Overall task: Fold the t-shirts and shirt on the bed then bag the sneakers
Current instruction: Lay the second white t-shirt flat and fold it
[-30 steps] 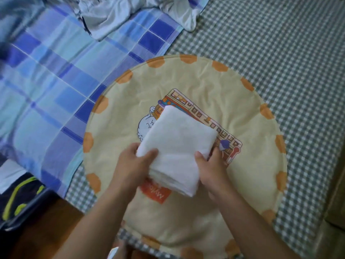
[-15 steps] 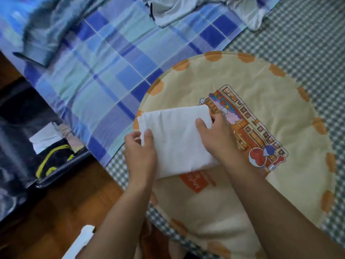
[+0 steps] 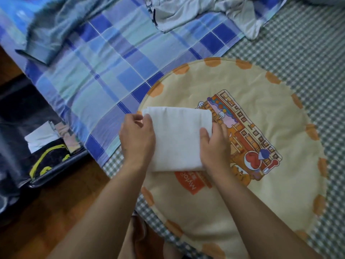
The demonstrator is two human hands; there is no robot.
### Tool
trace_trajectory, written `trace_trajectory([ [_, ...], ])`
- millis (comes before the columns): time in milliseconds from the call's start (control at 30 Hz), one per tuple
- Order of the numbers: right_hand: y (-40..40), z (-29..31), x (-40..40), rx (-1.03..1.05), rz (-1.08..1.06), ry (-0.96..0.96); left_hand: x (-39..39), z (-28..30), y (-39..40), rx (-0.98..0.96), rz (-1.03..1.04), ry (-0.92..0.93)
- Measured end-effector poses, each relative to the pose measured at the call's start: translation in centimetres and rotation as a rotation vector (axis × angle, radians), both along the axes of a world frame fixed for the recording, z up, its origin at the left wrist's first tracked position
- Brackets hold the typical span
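While both hands worked at the near edge of the bed, a folded white t-shirt (image 3: 177, 139) lay between them on a round cream cushion (image 3: 252, 212) with orange patches along its rim. The left hand (image 3: 137, 136) held the left side of this t-shirt: its thumb lay on top near the far left corner, and the fingers curled around the edge, so the grip was closed on the cloth. The right hand (image 3: 214, 146) held the right side in the same way, with the thumb on the white top and the fingers going under the right edge; this grip was also closed on the t-shirt. I could not tell if the t-shirt was lifted a little or rested fully on the cushion.

Just right of the right hand, a cartoon print (image 3: 246, 135) of a building was on the cushion, and an orange label (image 3: 192, 182) showed just below the t-shirt, between the two wrists. Under the cushion was a green checked sheet (image 3: 298, 43). Left of and beyond the left hand lay a blue plaid blanket (image 3: 97, 71). Far beyond both hands, a crumpled grey garment (image 3: 186, 14) lay at the top, and a blue-grey garment (image 3: 48, 34) lay far up to the left, blurred. Far left of the left hand, below the bed, a dark open bag (image 3: 37, 146) with yellow markings stood on the wooden floor (image 3: 56, 212).
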State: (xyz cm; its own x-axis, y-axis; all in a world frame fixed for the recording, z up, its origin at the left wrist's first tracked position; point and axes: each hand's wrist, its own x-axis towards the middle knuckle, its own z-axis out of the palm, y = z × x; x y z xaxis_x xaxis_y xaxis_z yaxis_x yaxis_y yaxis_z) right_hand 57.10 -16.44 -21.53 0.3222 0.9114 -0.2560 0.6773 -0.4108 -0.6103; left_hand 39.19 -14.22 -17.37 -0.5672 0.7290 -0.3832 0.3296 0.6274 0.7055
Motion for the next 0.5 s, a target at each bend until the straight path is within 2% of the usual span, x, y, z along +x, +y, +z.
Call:
trace_trajectory([
  [67, 0.0, 0.5, 0.0, 0.012, 0.008, -0.028, 0.2, 0.2, 0.7, -0.001, -0.113, 0.054],
  [133, 0.1, 1.4, -0.2, 0.039, -0.053, 0.022, 0.2, -0.1, 1.4, -0.005, -0.218, 0.142],
  [233, 0.5, 1.7, -0.3, 0.05, -0.104, 0.089, 0.2, -0.4, 2.3, -0.022, -0.24, 0.19],
  [267, 0.7, 1.6, -0.3, 0.033, -0.119, 0.11, 0.1, -0.5, 2.5, -0.049, -0.15, 0.099],
  [300, 0.9, 1.3, -0.2, 0.0, -0.143, 0.137, -0.2, -0.6, 2.7, -0.078, 0.019, -0.076],
  [367, 1.3, 0.7, 0.2, -0.088, -0.205, 0.199, -1.0, -0.4, 3.3, -0.141, 0.387, -0.56],
  [400, 1.4, 0.5, 0.5, -0.13, -0.223, 0.221, -1.5, -0.6, 3.2, -0.158, 0.477, -0.703],
  [433, 1.4, 0.3, 0.7, -0.16, -0.224, 0.229, -1.9, -0.9, 3.1, -0.172, 0.471, -0.737],
  [467, 1.5, 0.2, 0.8, -0.175, -0.211, 0.21, -2.0, -0.9, 3.0, -0.176, 0.398, -0.675],
  [500, 1.6, 0.5, 0.7, -0.149, -0.183, 0.143, -1.8, -1.0, 2.7, -0.18, 0.265, -0.492],
])
